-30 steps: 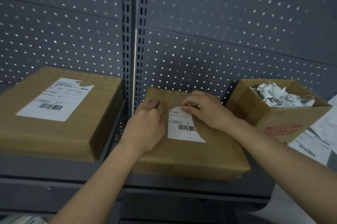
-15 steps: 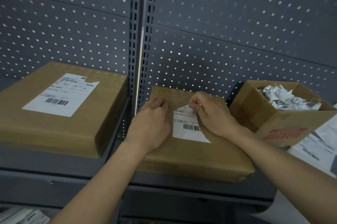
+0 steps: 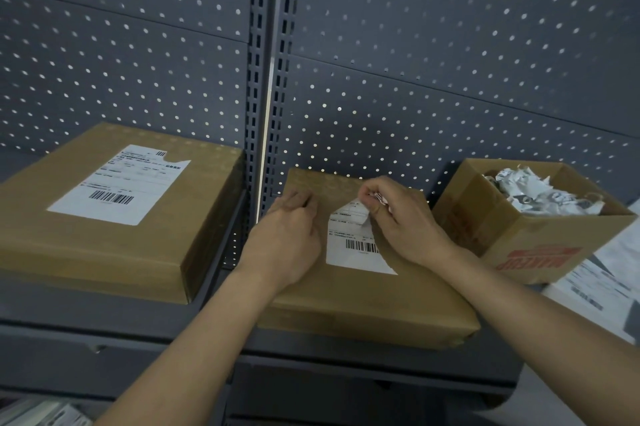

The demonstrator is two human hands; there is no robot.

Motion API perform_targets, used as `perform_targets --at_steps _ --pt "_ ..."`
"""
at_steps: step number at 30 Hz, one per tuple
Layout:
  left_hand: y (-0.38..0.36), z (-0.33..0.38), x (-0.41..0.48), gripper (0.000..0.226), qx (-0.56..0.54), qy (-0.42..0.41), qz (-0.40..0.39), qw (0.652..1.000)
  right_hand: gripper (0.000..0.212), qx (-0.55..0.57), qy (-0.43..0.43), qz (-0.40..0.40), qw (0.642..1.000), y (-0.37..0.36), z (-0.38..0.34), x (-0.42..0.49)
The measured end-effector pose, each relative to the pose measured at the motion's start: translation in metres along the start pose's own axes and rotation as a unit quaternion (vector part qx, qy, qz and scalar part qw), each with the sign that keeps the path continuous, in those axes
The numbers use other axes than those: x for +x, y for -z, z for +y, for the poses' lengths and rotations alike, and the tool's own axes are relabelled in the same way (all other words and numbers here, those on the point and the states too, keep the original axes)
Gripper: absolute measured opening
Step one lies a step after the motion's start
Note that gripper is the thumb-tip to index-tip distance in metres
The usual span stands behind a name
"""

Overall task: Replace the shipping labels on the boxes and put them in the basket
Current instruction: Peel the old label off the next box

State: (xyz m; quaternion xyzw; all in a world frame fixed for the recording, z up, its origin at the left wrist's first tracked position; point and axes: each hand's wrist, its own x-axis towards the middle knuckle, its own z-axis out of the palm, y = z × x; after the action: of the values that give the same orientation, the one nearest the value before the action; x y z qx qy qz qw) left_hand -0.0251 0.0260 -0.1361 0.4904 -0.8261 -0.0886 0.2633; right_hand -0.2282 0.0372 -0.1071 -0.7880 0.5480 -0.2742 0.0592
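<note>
While my right hand point(image 3: 405, 228) pinches the upper corner of the shipping label point(image 3: 353, 245) between thumb and curled fingers, that corner stands lifted off the cardboard and the rest of the label lies flat and stuck. My left hand point(image 3: 287, 235) is clenched into a loose fist and holds nothing. Its bent fingers press down on the top of the flat box point(image 3: 363, 297), just left of the label. Both forearms reach forward from the bottom of the view, one from lower left and one from lower right. The wrists sit low over the box, and the hands are close together with the label between them.

The label is white, with lines of print near the top and a barcode lower down; its right edge is hidden under my right hand. It sits on the top face of the flat box, which is brown cardboard and lies on the dark grey shelf point(image 3: 104, 321) against the pegboard point(image 3: 450, 61) back wall. To the left, past the upright, lies a larger box point(image 3: 104, 242) with a second label point(image 3: 117, 186) that has a ragged notch at its top right corner. Just right of my box stands an open carton point(image 3: 526, 245) with red print on its side, holding crumpled paper point(image 3: 540, 193). Beside it, at the right edge, lie printed sheets point(image 3: 602, 280).
</note>
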Motion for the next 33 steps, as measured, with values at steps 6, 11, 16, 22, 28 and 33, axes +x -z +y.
perform_targets --at_steps 6,11,16,22,28,33 --pt "-0.001 0.000 0.001 0.044 -0.009 0.014 -0.016 1.000 0.043 -0.061 -0.025 -0.093 0.993 0.009 -0.006 0.007" --pt "-0.001 0.001 0.001 0.041 -0.015 0.034 -0.032 0.999 0.045 -0.071 -0.054 -0.122 0.989 0.001 -0.011 0.016" --pt "0.000 0.001 0.001 0.045 -0.009 0.029 -0.027 0.999 0.040 -0.167 0.007 -0.113 0.980 0.001 -0.018 0.018" --pt "0.003 0.002 0.000 0.044 -0.013 0.026 -0.028 0.999 0.018 -0.157 0.017 -0.078 0.984 0.004 -0.027 0.006" --pt "0.002 0.000 0.001 0.043 -0.024 0.043 -0.042 0.998 0.017 -0.037 0.032 -0.057 0.997 -0.001 -0.023 -0.003" --pt "0.000 0.004 0.000 0.045 -0.014 0.030 -0.020 0.999 0.012 -0.015 0.022 -0.020 0.999 0.002 -0.021 -0.020"
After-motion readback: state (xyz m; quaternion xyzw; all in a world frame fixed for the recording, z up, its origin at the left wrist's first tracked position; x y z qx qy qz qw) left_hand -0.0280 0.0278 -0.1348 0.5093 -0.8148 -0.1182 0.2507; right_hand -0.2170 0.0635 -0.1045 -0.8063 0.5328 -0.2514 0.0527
